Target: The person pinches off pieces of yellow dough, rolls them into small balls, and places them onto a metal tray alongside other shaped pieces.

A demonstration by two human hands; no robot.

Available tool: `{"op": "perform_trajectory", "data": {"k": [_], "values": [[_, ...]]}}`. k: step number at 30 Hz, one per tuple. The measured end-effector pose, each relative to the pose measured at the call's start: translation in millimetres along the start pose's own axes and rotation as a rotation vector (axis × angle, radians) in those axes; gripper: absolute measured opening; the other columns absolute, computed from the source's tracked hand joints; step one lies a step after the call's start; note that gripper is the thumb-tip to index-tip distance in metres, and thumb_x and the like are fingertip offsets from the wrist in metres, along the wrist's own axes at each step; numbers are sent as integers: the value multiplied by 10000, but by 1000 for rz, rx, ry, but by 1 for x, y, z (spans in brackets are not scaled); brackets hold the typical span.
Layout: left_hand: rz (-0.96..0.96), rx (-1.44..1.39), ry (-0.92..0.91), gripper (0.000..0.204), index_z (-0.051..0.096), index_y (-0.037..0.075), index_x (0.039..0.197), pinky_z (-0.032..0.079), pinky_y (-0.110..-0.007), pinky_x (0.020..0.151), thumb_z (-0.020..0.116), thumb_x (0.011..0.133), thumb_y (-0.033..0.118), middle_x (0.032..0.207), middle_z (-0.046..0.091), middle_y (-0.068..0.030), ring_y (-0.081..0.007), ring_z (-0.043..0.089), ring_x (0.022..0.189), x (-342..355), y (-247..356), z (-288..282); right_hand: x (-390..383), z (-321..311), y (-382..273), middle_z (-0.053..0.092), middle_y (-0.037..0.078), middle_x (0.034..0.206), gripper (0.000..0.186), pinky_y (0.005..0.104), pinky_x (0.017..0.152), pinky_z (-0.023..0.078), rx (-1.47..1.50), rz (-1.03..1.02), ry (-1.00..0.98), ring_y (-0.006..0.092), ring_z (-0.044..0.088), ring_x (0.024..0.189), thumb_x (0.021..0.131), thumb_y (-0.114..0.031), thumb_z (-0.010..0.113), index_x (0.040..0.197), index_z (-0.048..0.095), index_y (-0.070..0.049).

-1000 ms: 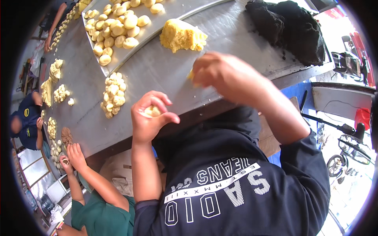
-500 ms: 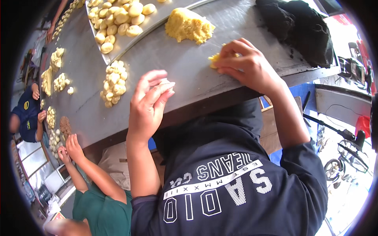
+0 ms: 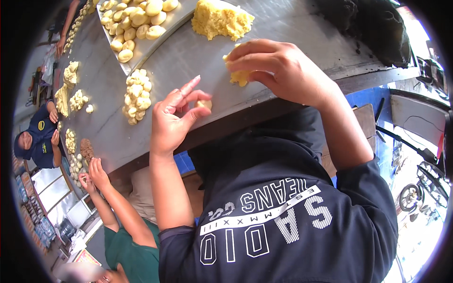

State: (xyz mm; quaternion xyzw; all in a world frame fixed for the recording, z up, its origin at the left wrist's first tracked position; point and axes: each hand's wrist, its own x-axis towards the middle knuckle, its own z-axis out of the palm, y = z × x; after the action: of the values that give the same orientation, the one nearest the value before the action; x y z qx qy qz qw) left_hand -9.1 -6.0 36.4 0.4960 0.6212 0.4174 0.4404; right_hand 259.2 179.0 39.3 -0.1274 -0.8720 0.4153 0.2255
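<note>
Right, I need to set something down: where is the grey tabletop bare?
The grey tabletop is bare between the yellow mound and black mass, and between the tray and left hand. It's crowded in the tray, with dough balls, and around the right hand and yellow piece.

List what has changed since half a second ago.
The right hand has moved left, toward the left hand, still holding a crumbly yellow lump. The left hand has loosened, its index finger raised, baring a small pale dough piece. Nothing was visibly let go. The large crumbly yellow mound, the heap of small pale dough balls and the grey metal tray of pale dough rounds stayed put.
</note>
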Motion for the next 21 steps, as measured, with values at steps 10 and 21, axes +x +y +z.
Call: {"op": "perform_trajectory", "data": {"k": [10,21], "values": [[372,523,298,462,746,-31,1483,600,-373,1075,838,1033,21,1256,859,-142,-234,790,1122,-19,-10,32,-18,13,-18,770,41,1234,160,417,1023,610,-368,-59,121,275,707,1190,888,-159,761,1009,842,-93],[359,390,259,328,705,-27,1335,632,-415,1114,822,1030,8,1567,682,-160,-344,784,1267,-25,-10,23,-22,7,-4,752,66,1370,247,448,1042,632,-554,-175,154,315,711,1300,843,-125,771,1081,836,-102]]}}
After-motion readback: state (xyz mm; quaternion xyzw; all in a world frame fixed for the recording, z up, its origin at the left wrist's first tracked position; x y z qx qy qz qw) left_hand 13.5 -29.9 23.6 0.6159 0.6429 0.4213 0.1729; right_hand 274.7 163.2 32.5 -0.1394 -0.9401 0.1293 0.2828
